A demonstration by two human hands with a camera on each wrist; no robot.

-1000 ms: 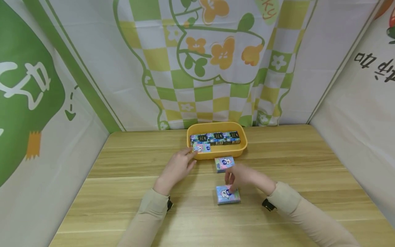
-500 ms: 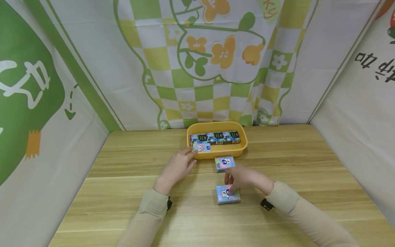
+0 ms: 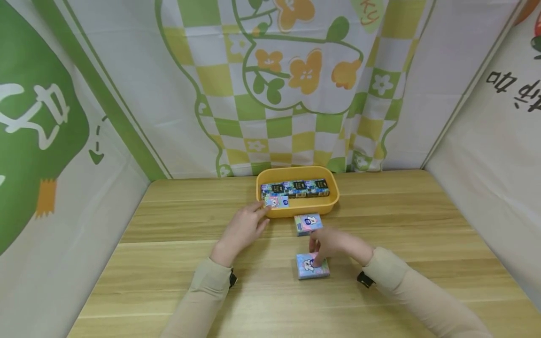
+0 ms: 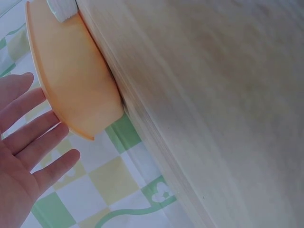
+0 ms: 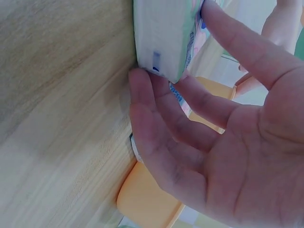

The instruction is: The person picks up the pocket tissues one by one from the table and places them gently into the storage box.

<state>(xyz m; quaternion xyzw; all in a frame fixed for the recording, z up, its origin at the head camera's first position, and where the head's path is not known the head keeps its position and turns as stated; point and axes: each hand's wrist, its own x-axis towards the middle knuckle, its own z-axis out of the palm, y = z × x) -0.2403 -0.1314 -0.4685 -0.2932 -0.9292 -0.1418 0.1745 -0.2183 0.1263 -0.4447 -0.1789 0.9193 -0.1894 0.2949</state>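
Note:
My right hand (image 3: 336,244) holds a pastel blue-pink pack of pocket tissues (image 3: 306,270) lying on the table. In the right wrist view the thumb is on the printed top of that pack (image 5: 161,38), and curled fingers meet its end. A similar tissue pack (image 3: 305,222) lies just beyond, near the yellow plastic basket (image 3: 304,211). My left hand (image 3: 243,230) rests its fingertips at the basket's front left rim, beside a pastel tissue pack (image 3: 279,202) inside. In the left wrist view its fingers are spread and fairly straight along the rim.
Several dark blue patterned packs (image 3: 295,189) stand in a row along the back of the basket. The wooden table (image 3: 169,281) ends at a checkered cloth curtain (image 3: 279,122), with printed fabric walls on both sides.
My right hand settles slightly onto the nearer tissue pack, the forearm shifting a little left. The left hand, basket and packs stay where they were.

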